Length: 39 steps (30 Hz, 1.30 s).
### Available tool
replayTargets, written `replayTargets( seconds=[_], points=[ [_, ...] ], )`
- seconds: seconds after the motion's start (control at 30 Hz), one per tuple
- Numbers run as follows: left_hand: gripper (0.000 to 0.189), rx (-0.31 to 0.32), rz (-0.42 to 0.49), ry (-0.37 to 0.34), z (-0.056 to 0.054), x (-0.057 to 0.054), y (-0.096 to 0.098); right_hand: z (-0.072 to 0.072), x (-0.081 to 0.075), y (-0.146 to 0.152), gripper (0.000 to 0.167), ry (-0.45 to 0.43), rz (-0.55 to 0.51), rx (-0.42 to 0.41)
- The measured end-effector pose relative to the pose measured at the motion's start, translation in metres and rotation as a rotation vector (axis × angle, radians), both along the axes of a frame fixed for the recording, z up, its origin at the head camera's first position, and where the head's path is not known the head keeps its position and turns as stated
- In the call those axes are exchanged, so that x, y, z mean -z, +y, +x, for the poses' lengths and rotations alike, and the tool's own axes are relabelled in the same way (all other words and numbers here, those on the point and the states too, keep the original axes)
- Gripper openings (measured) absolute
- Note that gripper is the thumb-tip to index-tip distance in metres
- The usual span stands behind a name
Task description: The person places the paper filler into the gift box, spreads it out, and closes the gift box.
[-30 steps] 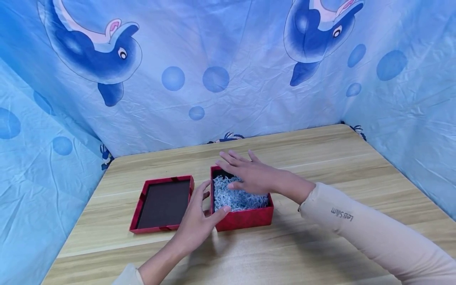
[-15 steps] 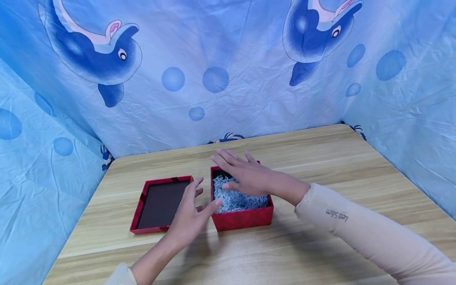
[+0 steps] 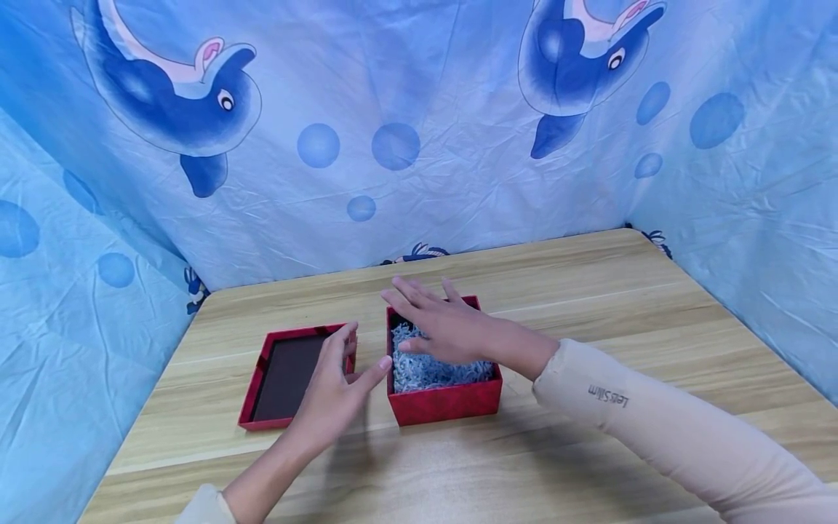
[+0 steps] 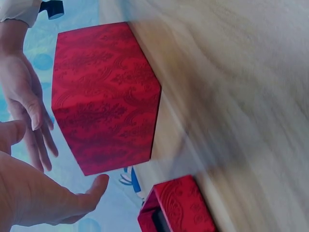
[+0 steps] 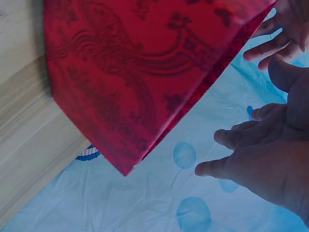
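Box, one: red [image 3: 448, 405], patterned in a darker scrolling figure, open at the top, standing upright on the wood-grain counter [image 3: 576, 291], right of the lid. Interior dark where it shows.

Filling, one lot: pale blue shredded paper [image 3: 435, 371], loose, lying inside the box and partly covered from view by the right hand.

Lid, one: red rim, dark inner panel [image 3: 284, 375], lying with its hollow side up to the left of the box, a gap between the two.

Left hand [image 3: 332, 399]: between lid and box, overlapping the lid's right edge in the head view. Fingers slightly bent, thumb held well away from them; nothing gripped. Thumb tip just beside the box's left wall; contact cannot be told.

Right hand [image 3: 445, 327]: above the box's open top, fingers extended and spread, thumb apart, nothing held.

Sleeves, two: right sleeve [image 3: 668, 422] pale, long, with dark lettering; left sleeve [image 3: 208, 507] pale, only its cuff end in view.

Backdrop, one: blue creased curtain [image 3: 452, 204] behind the counter, printed with two dolphins and round bubbles.
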<state>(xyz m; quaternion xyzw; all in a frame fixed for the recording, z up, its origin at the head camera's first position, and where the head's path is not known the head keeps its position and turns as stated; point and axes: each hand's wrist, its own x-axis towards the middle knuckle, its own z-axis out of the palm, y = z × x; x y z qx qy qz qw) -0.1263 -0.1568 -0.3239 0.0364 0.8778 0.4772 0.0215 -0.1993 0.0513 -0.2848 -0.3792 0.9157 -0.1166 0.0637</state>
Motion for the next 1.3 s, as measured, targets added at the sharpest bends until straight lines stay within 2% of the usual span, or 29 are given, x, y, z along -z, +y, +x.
replayTargets(
  seconds=[0.17, 0.3, 0.43, 0.57, 0.73, 0.87, 1.07, 1.3],
  points=[
    [0.086, -0.036, -0.103, -0.009, -0.001, -0.01, -0.011, 0.001, -0.002, -0.007, 0.081, -0.021, -0.023, 0.007],
    [0.089, -0.085, -0.168, -0.061, -0.004, -0.019, -0.021, 0.002, -0.004, -0.012, 0.078, -0.036, -0.019, 0.017],
    [0.094, -0.123, -0.196, -0.113, -0.008, -0.027, -0.032, 0.003, -0.006, -0.018, 0.076, -0.044, -0.032, 0.037],
    [0.099, -0.138, -0.187, -0.169, -0.012, -0.031, -0.044, 0.005, -0.008, -0.026, 0.074, -0.041, -0.081, 0.064],
    [0.103, -0.14, -0.16, -0.255, -0.018, -0.032, -0.057, 0.007, -0.009, -0.036, 0.073, -0.042, -0.155, 0.087],
    [0.105, -0.164, -0.165, -0.283, -0.023, -0.03, -0.068, 0.01, -0.009, -0.044, 0.074, -0.074, -0.202, 0.108],
    [0.102, -0.221, -0.23, -0.292, -0.03, -0.028, -0.082, 0.014, -0.008, -0.053, 0.073, -0.172, -0.259, 0.156],
    [0.105, -0.227, -0.245, -0.334, -0.036, -0.029, -0.097, 0.019, -0.006, -0.064, 0.073, -0.29, -0.309, 0.173]
  ],
)
